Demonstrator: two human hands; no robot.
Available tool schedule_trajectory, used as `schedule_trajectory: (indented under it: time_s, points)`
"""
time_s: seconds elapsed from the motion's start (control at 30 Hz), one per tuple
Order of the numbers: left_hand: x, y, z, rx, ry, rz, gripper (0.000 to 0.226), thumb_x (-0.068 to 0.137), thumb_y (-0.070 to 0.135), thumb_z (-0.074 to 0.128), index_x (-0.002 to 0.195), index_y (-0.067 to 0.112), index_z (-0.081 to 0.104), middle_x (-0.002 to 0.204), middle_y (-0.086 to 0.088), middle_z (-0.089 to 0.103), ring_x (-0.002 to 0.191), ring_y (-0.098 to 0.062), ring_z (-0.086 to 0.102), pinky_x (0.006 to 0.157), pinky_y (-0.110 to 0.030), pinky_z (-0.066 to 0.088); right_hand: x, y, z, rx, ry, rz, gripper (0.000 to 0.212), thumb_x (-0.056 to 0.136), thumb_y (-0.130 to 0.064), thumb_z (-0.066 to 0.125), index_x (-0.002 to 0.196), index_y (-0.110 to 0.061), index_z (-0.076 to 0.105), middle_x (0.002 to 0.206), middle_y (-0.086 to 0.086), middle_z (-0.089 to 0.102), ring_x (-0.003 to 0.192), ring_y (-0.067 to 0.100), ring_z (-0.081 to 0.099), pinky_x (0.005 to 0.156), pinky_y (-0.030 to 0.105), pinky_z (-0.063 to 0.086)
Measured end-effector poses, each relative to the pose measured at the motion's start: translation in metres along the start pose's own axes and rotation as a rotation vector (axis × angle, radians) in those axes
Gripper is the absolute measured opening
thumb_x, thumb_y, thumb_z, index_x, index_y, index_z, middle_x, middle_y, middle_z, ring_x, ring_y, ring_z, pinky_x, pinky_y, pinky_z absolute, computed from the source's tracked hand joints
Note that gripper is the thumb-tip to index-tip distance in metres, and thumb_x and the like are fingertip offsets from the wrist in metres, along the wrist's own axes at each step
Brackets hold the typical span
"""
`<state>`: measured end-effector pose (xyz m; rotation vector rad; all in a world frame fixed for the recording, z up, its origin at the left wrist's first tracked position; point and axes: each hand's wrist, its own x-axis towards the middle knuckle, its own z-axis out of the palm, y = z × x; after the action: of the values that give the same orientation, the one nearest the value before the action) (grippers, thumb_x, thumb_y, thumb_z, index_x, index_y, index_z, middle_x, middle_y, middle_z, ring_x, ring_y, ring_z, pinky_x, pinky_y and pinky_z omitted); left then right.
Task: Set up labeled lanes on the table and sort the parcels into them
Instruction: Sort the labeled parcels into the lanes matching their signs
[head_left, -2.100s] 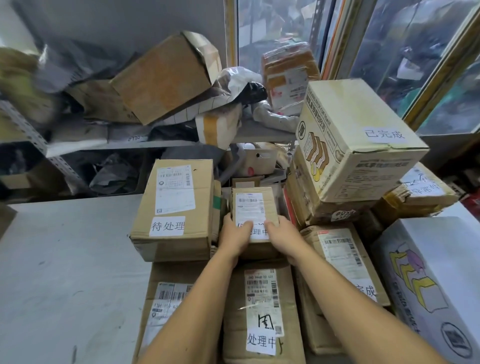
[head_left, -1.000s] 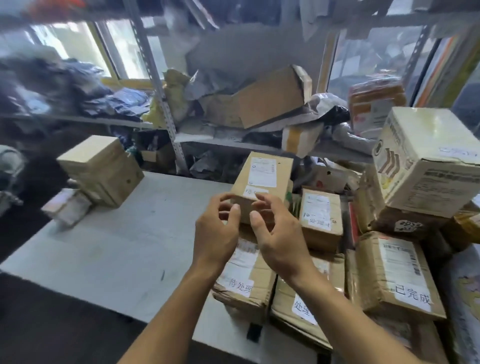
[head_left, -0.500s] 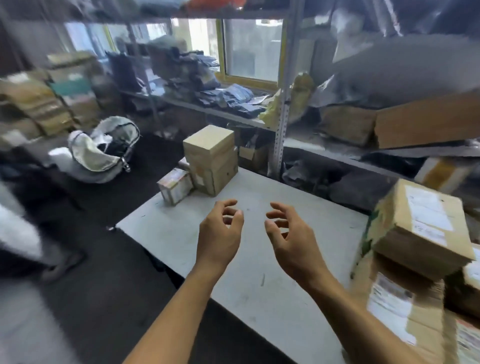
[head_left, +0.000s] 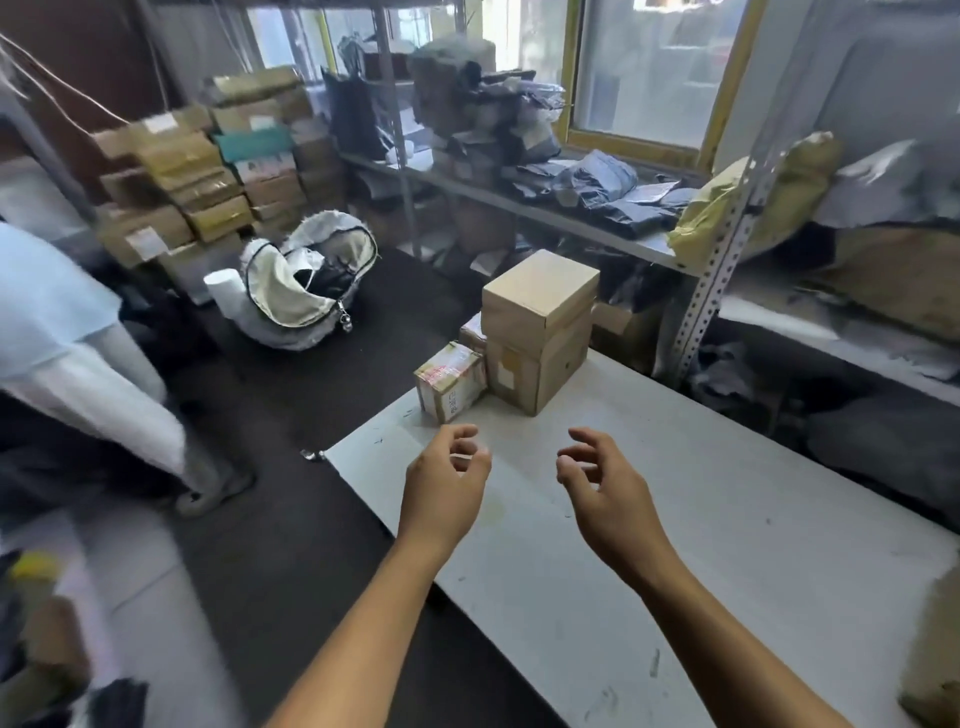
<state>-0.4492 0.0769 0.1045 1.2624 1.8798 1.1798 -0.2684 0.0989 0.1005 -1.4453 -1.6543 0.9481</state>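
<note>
Your left hand (head_left: 444, 486) and right hand (head_left: 610, 491) hover side by side over the near part of the white worktop (head_left: 727, 545), both empty, fingers loosely curled and holding nothing. Beyond them, at the far left corner of the worktop, a small taped parcel (head_left: 449, 382) sits touching a stack of two plain brown boxes (head_left: 540, 332), the upper one resting on the lower. At the right edge of your view, the corner of another brown parcel (head_left: 935, 649) shows on the worktop. Further off, a white open bag (head_left: 306, 283) lies on the dark floor, with stacked cartons (head_left: 208, 171) behind it and metal shelving (head_left: 587, 218) laden with grey mailers.
</note>
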Motion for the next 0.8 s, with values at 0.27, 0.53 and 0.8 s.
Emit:
schedule_trajectory:
  time_s: [0.27, 0.53, 0.8]
  points:
    - [0.096, -0.028, -0.007, 0.121, 0.048, -0.118, 0.017, 0.091, 0.029, 0.064, 0.105, 0.037, 0.059, 0.104, 0.014, 0.065, 0.094, 0.000, 0.061, 0.072, -0.018, 0.047, 0.103, 0.029, 0.068, 0.046, -0.142, 0.123, 0.039, 0.100, -0.036, 0.053, 0.137, -0.029, 0.047, 0.111, -0.014, 0.059, 0.090, -0.004, 0.058, 0.069, 0.011, 0.044]
    - [0.209, -0.075, 0.008, 0.355, -0.004, -0.092, 0.045, 0.089, 0.035, 0.069, 0.131, 0.028, 0.056, 0.131, 0.002, 0.050, 0.115, -0.018, 0.053, 0.085, -0.031, 0.045, 0.166, 0.046, 0.137, -0.029, -0.175, 0.261, 0.043, 0.100, -0.038, 0.051, 0.141, -0.027, 0.046, 0.109, -0.016, 0.055, 0.083, -0.008, 0.053, 0.064, 0.009, 0.041]
    - [0.299, -0.121, 0.040, 0.705, -0.242, 0.005, 0.058, 0.092, 0.047, 0.057, 0.146, 0.035, 0.041, 0.159, -0.005, 0.023, 0.145, -0.028, 0.018, 0.108, -0.043, 0.033, 0.207, 0.053, 0.174, -0.074, -0.084, 0.405, 0.043, 0.099, -0.036, 0.051, 0.140, -0.025, 0.049, 0.109, -0.011, 0.056, 0.084, 0.001, 0.055, 0.068, 0.018, 0.041]
